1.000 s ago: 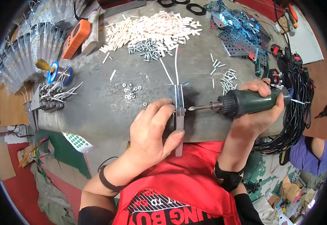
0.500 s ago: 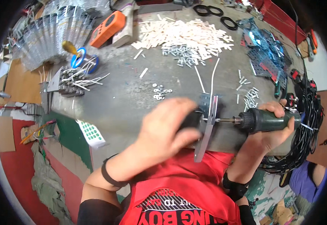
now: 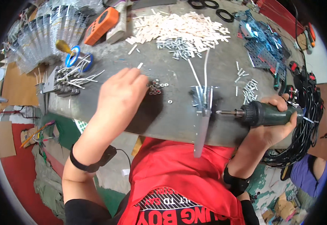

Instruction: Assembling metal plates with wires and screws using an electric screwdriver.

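Observation:
My right hand [image 3: 277, 122] grips a dark green electric screwdriver [image 3: 270, 114]. Its bit points left, a short gap away from a metal bracket [image 3: 202, 129]. The bracket stands upright at the table's near edge, with a small perforated plate [image 3: 196, 95] against its upper part and two white wires [image 3: 206, 69] running from it. Over the table, my left hand [image 3: 122, 90] is turned down with curled fingers beside a small pile of nuts [image 3: 156, 88]. Its fingertips are hidden, so anything pinched there does not show. One loose nut [image 3: 170, 101] lies apart.
White sleeve-like pieces [image 3: 178, 26] are heaped at the back, with screws [image 3: 176, 45] before them. More screws [image 3: 250, 91] lie near the screwdriver. Perforated plates [image 3: 259, 54] pile at right, beside black cables [image 3: 302, 138]. An orange device [image 3: 101, 25] and wired assemblies [image 3: 64, 80] are left.
My left hand has left the bracket and moved left to the nuts. The screwdriver's bit has come away from the bracket, which now stands without my left hand near it.

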Available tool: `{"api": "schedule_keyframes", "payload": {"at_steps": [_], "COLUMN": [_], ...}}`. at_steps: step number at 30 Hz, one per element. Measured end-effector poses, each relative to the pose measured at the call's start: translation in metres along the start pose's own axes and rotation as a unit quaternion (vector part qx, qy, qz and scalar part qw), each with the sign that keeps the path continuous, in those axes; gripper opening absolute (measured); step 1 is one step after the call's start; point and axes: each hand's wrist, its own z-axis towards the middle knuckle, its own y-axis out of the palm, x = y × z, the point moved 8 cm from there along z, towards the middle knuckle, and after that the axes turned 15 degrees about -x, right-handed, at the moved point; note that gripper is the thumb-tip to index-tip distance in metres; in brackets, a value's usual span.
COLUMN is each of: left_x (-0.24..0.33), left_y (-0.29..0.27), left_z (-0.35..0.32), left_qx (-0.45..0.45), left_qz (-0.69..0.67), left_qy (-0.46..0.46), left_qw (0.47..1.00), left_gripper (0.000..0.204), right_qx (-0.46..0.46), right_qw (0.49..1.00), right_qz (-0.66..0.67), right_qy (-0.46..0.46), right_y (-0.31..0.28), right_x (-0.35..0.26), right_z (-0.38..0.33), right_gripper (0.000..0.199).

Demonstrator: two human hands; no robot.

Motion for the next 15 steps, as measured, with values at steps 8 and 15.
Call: {"api": "schedule_keyframes", "payload": {"at_steps": [8, 15], "left_x": [0.043, 0.045], "left_y": [0.006, 0.036], "left_z": [0.003, -0.001], "left_qx": [0.117, 0.133], "left_qz": [-0.449, -0.559], "left_qy": [0.037, 0.007], "left_qw": [0.885, 0.818], "left_gripper": [0.011, 0.010], "right_qx": [0.008, 0.013], "right_qw": [0.997, 0.994], "right_qz": [0.074, 0.102], "right_qy": [0.016, 0.028], "right_y": [0.011, 0.011], "right_x": [0.015, 0.019], "right_z": [0.002, 0.001], "right_gripper": [0.036, 0.035]}}
